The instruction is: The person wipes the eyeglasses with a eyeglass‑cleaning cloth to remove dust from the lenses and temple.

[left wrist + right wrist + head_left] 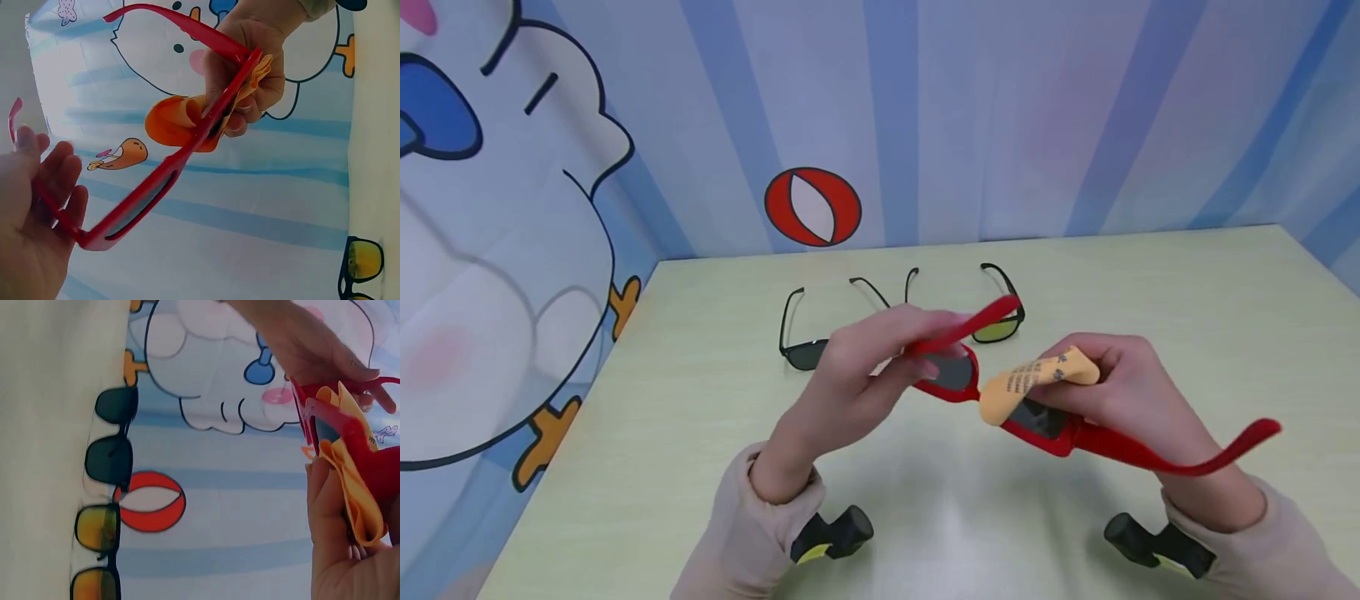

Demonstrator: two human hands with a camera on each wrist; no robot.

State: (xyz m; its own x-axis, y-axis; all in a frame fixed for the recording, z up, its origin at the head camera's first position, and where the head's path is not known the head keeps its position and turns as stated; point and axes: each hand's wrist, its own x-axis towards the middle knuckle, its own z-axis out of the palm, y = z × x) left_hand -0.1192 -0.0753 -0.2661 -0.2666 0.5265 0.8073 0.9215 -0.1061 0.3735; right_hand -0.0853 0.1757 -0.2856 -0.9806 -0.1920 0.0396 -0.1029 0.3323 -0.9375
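Observation:
A pair of red-framed sunglasses (957,375) with dark lenses is held up over the table, both temples unfolded. My left hand (857,367) pinches it at the left temple, near the hinge. With thumb and fingers, my right hand (1131,396) grips an orange printed cleaning cloth (1026,383) against the other lens. In the left wrist view the cloth (172,122) lies folded over both faces of that lens, next to the right hand (250,75). The right wrist view shows the cloth (356,500) bunched between thumb and fingers, partly hiding the lens.
Behind the hands, dark-lensed sunglasses (807,355) and yellow-lensed glasses (997,331) stand on the pale table (715,400), partly hidden by the left hand. A striped cartoon backdrop (970,125) rises at the table's far edge and left side.

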